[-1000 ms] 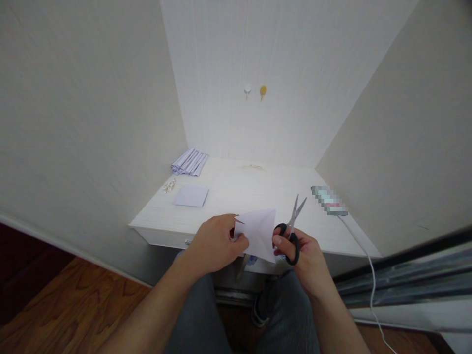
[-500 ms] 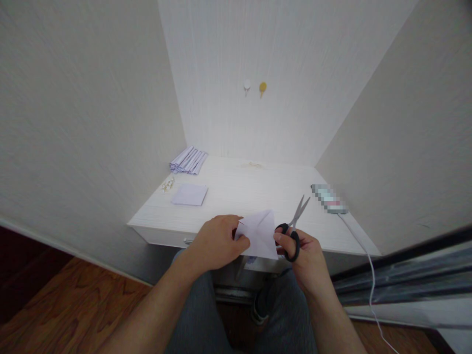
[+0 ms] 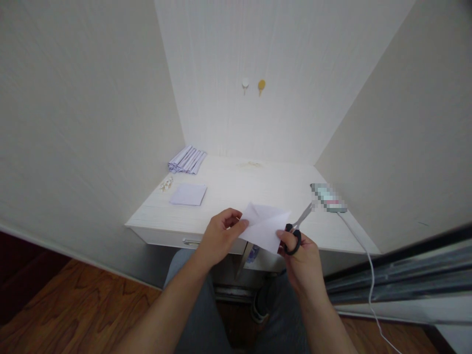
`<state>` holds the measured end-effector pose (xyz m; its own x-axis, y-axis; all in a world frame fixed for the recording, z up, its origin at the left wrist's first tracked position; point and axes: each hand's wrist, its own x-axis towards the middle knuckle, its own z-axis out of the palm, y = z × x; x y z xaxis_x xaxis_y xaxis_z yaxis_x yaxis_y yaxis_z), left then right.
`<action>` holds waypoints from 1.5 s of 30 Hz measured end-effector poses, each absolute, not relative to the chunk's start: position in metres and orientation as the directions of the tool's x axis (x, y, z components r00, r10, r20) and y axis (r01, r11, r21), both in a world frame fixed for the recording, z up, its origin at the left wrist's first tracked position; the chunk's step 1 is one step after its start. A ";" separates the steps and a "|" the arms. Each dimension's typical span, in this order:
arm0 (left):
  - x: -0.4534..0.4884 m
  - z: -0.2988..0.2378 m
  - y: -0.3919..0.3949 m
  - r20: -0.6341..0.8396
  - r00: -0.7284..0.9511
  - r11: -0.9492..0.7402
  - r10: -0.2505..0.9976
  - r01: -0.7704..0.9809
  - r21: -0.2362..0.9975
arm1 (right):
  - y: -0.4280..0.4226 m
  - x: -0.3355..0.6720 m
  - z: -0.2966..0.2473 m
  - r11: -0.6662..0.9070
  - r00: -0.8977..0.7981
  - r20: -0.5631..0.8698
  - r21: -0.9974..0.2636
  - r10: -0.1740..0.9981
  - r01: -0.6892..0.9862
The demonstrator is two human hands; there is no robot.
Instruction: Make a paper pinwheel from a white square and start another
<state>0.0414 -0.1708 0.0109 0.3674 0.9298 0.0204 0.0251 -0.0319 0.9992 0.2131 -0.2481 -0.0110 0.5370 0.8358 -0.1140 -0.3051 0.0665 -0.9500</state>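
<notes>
Over the front edge of the white desk point(image 3: 236, 189), a creased sheet of white paper point(image 3: 264, 225) is held up between two hands, apparently so it is kept spread and steady. The left hand point(image 3: 221, 237) is closed in a pinch on one side, thumb on top; the right hand point(image 3: 302, 253) pinches the opposite side and also carries black-handled scissors point(image 3: 302, 217), blades pointing away, presumably to keep them clear of the sheet. The flat paper squares point(image 3: 189, 195) lie toward the left, perhaps within easy reach; behind them sits a bundle of folded paper point(image 3: 187, 160), seemingly out of the way.
</notes>
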 end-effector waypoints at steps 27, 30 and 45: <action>0.064 -0.006 -0.194 -0.133 0.494 0.280 0.859 -0.236 0.931 | -0.245 0.189 -0.008 0.169 0.537 -0.178 -0.828 0.825 -0.534; 0.063 -0.003 -0.191 -0.124 0.460 0.269 0.879 -0.263 0.926 | -0.247 0.191 -0.008 0.155 0.529 -0.146 -0.862 0.836 -0.483; 0.044 0.029 -0.177 0.022 0.175 0.003 0.984 -0.141 0.990 | -0.278 0.198 -0.005 -0.134 0.014 -0.135 -0.990 0.991 -0.043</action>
